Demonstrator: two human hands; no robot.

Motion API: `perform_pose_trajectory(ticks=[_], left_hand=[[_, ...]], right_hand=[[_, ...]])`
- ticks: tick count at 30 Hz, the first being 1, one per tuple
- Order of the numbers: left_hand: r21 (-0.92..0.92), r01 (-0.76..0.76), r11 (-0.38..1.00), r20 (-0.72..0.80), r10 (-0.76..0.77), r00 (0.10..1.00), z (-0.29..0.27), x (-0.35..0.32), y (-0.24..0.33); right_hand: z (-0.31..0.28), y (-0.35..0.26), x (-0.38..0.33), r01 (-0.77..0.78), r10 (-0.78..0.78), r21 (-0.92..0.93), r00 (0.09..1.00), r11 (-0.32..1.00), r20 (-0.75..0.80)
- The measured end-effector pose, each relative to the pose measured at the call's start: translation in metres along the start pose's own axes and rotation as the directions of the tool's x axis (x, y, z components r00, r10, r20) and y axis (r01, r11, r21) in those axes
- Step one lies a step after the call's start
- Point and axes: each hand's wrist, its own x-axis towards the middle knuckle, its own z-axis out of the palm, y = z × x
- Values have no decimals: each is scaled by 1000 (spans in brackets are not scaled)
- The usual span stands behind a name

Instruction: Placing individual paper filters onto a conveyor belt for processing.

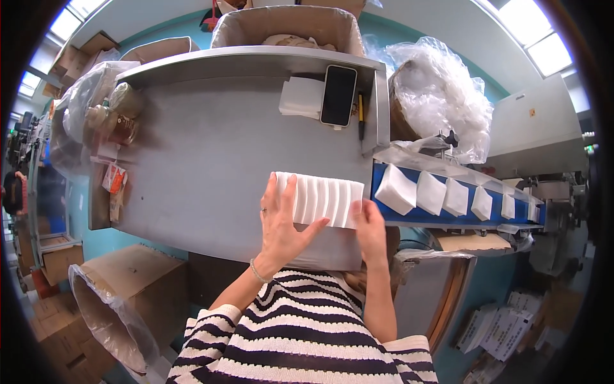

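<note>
A row of white folded pads (pixel 323 200) stands packed side by side on the grey metal table, near its front right. My left hand (pixel 281 221) spans the row's left end, its fingers at the far edge and its thumb along the near edge. At the other end my right hand (pixel 371 230) is closed around the last pad, slightly blurred, with its fingertips partly hidden. Just right of it, a blue conveyor belt (pixel 411 221) carries several separate white pads (pixel 396 190) in a spaced line.
Toward the table's back right lie a black phone (pixel 338 96), white sheets (pixel 300 96) and a yellow-black pen (pixel 361 116). Raised metal edges border the table (pixel 192 141). Jars (pixel 115 125) stand at its left end. Cardboard boxes (pixel 288 25) and a plastic-lined carton (pixel 128 288) surround it.
</note>
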Motion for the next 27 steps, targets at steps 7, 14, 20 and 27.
perform_pose_trajectory(ticks=[7,14,20,27], left_hand=[[-25,35,999,-7,-35,999,2,3,2],[5,34,999,0,-34,999,6,1,11],[-29,17,999,-18,-17,1000,8,5,9],[-90,20,996,34,-17,999,11,3,15]], right_hand=[[-25,29,6,-83,159,415,975,906,-152],[15,3,-8,15,-14,-18,995,1000,96],[-8,15,3,-91,212,455,952,886,-222],[11,7,-3,-137,117,112,979,984,165]])
